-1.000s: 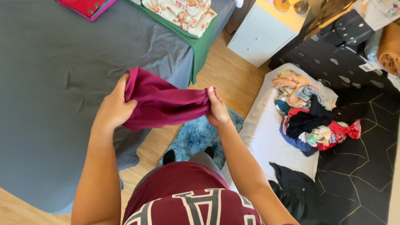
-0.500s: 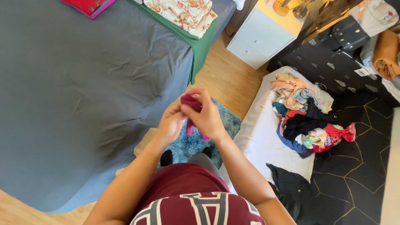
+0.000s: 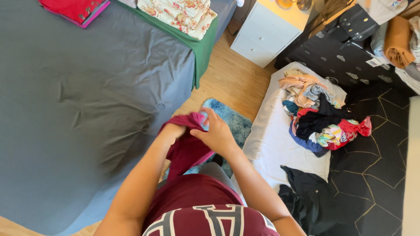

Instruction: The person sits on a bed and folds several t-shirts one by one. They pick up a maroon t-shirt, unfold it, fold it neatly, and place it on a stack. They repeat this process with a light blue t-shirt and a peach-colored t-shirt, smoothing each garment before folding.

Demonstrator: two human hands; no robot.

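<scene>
Both hands meet in front of the person's chest, just off the near right edge of the bed (image 3: 87,109). The left hand (image 3: 175,131) is closed on the top of a maroon garment (image 3: 188,150), its fingers buried in the cloth. The right hand (image 3: 216,133) lies against the same bunched top edge, fingers curled round it with the thumb side up. The garment hangs from the two hands in a narrow, doubled-over length, clear of the bed and above a blue shaggy rug (image 3: 234,124) on the wooden floor.

As a judgement, the fold looks part done: the cloth is gathered lengthwise but is neither squared up nor laid down. At the far end of the bed lie pieces already folded flat, a red stack (image 3: 72,8) to the left and a floral stack (image 3: 183,13) on a green cloth to its right. To the right, a white mattress (image 3: 271,144) on the floor carries a loose heap of mixed clothes (image 3: 321,116), with a dark garment (image 3: 306,192) crumpled at its near end, so plenty appears to be left unsorted.
</scene>
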